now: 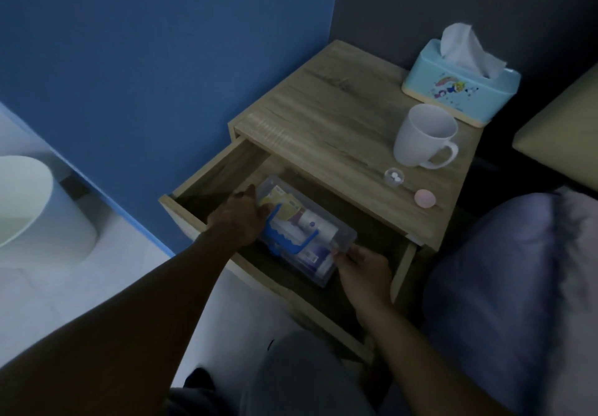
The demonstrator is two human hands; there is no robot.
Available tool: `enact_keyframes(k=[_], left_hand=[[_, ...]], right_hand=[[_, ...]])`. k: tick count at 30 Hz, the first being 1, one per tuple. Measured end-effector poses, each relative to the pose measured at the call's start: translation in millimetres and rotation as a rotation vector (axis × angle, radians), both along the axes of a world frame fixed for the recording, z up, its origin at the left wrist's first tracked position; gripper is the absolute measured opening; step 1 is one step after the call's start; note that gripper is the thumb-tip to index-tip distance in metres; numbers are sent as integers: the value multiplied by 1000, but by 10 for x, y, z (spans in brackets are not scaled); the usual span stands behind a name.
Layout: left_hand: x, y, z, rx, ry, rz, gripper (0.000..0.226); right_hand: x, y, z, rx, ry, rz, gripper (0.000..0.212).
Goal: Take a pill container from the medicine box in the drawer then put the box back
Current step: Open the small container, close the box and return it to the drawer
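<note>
Inside the open drawer point(207, 185), the left hand point(239, 218) and right hand point(362, 266) each grip one end of the medicine box point(310, 237).

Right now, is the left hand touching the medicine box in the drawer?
Touching. The head view shows the left hand laid against the medicine box's far end, fingers overlapping its rim, no gap showing.

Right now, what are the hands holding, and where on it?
Both hold the clear medicine box in the open drawer: the left hand grips its far-left end, the right hand its near-right corner. The blue handle is untouched.
</note>
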State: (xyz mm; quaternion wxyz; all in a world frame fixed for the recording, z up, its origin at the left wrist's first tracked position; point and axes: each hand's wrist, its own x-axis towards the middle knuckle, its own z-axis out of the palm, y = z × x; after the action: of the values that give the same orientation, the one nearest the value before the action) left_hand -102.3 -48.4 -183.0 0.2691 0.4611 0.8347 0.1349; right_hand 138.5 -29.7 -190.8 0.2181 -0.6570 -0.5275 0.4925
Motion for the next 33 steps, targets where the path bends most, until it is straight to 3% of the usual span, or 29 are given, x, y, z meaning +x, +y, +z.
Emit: enact_keyframes(k=[5, 7, 9, 12, 15, 21, 28, 33], left_hand=[[5, -200, 126, 140, 113, -88, 33], [-7, -328, 220, 180, 121, -132, 33], [-14, -478, 304, 178, 159, -191, 40], [2, -708, 365, 146, 282, -284, 52], [33, -947, 327, 153, 371, -355, 58], [166, -1205, 46, 122, 304, -262, 73], [162, -937, -109, 214, 308, -304, 71], [309, -675, -148, 257, 365, -454, 76]], right_hand=[[48, -95, 175, 173, -166, 83, 12], [89, -216, 255, 259, -150, 178, 23], [157, -370, 349, 343, -96, 326, 36], [339, -579, 380, 544, -81, 523, 32], [576, -736, 297, 617, -127, 644, 40], [774, -786, 71, 1017, -193, 826, 36], [785, -619, -59, 1120, -346, 827, 60], [754, -267, -68, 1193, -465, 748, 43]])
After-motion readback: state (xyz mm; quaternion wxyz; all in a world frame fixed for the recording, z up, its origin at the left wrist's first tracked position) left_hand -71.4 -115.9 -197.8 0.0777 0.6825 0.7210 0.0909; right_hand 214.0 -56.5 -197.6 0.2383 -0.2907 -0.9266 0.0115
